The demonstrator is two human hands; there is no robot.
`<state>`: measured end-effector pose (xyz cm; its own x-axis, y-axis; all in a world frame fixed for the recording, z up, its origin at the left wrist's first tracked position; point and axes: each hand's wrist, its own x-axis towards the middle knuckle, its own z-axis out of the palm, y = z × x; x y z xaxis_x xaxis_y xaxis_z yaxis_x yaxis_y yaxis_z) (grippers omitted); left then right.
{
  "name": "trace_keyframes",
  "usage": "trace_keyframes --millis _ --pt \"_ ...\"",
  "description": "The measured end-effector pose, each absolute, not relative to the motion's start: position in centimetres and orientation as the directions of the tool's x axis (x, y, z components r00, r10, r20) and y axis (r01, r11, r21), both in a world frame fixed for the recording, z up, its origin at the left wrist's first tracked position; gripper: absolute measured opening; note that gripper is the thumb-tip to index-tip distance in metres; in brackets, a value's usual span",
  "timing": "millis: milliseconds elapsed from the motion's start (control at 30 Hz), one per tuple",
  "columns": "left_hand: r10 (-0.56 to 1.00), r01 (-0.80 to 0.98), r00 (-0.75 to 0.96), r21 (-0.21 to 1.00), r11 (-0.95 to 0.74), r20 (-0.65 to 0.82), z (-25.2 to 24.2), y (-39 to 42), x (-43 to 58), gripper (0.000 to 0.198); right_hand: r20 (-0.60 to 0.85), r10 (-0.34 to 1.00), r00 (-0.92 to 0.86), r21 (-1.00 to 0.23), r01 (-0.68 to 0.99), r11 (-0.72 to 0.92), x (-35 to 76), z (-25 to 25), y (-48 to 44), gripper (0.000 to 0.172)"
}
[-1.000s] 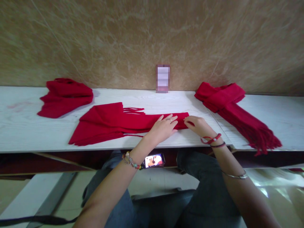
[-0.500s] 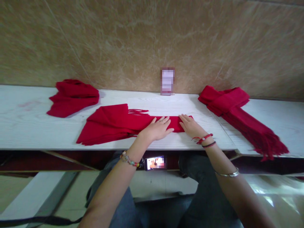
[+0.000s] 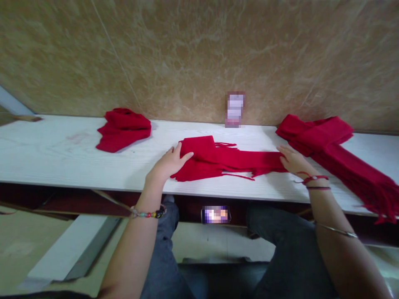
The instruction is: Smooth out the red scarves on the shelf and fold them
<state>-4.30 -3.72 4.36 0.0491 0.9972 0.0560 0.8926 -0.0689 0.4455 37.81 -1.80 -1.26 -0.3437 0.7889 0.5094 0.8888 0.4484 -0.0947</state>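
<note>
A red fringed scarf lies partly folded on the white table in front of me, its left part wide and bunched, its right part a narrow strip. At the wide left end, my left hand touches the cloth with thumb and fingers apart. My right hand rests on the narrow right end, fingers stretched out over the edge. Some strands of fringe stick out above and below the middle of the scarf.
A crumpled red cloth lies at the back left. Another red scarf, crossed over itself with fringe, lies to the right. A blurred phone-like object leans on the wall. A lit phone sits under the white table.
My left hand has moved from the strip's middle to the scarf's left end, and that end now looks more gathered. My right hand stays at the right end. The view has shifted left.
</note>
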Motion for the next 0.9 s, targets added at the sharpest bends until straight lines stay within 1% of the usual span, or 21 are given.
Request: trace_keyframes --millis 33,100,133,200,267,300,367,433,500,567,700,800,900 --pt "0.995 0.845 0.096 0.527 -0.093 0.022 4.2 -3.6 -4.9 0.071 0.506 0.789 -0.348 -0.097 0.886 0.453 36.4 -0.6 -1.9 0.041" --pt "0.984 0.735 0.181 0.664 -0.137 0.003 4.1 -3.6 -5.7 0.081 0.485 0.775 -0.406 -0.103 0.853 0.511 32.5 0.5 -1.9 0.042" --pt "0.983 0.68 0.181 0.723 -0.125 0.0 4.1 -3.7 -6.0 0.085 0.445 0.762 -0.471 -0.116 0.813 0.57 30.4 0.9 -1.9 0.045" --pt "0.994 0.556 0.096 0.831 -0.005 -0.059 4.6 -3.9 -6.3 0.088 0.333 0.737 -0.589 -0.124 0.747 0.653 26.5 1.2 -2.0 0.05" --pt "0.984 0.381 -0.021 0.909 0.171 -0.176 5.1 -3.9 -6.4 0.084 0.22 0.72 -0.658 -0.118 0.714 0.69 24.0 0.9 -2.1 0.054" --pt "0.973 0.277 -0.07 0.933 0.231 -0.22 5.4 -3.9 -6.4 0.079 0.18 0.715 -0.675 -0.11 0.709 0.697 23.3 0.6 -2.1 0.056" --pt "0.964 0.087 -0.121 0.965 0.248 -0.237 5.6 -3.6 -6.4 0.063 0.143 0.712 -0.688 -0.093 0.707 0.701 23.0 -0.1 -2.3 0.061" --pt "0.976 -0.017 -0.123 0.984 0.177 -0.178 5.3 -3.1 -6.1 0.054 0.145 0.712 -0.687 -0.079 0.709 0.701 23.5 -0.6 -2.5 0.062" --pt "0.99 -0.02 -0.082 0.993 0.116 -0.117 4.8 -2.6 -5.5 0.052 0.151 0.716 -0.682 -0.07 0.715 0.696 24.3 -0.8 -2.7 0.061" --pt "0.995 0.015 -0.038 0.996 0.093 -0.092 4.2 -2.3 -4.9 0.057 0.155 0.727 -0.669 -0.06 0.728 0.683 25.0 -0.9 -2.9 0.059" --pt "0.985 0.101 0.012 0.981 0.168 -0.17 3.5 -2.3 -4.3 0.072 0.168 0.742 -0.649 -0.054 0.746 0.664 25.7 -0.7 -3.1 0.059" --pt "0.977 0.115 0.005 0.971 0.209 -0.211 3.6 -2.5 -4.5 0.074 0.163 0.748 -0.644 -0.066 0.749 0.659 26.0 -0.7 -3.1 0.06" --pt "0.977 0.105 -0.011 0.971 0.214 -0.215 3.8 -2.7 -4.8 0.079 0.167 0.748 -0.642 -0.077 0.748 0.659 26.2 -0.9 -3.0 0.06"
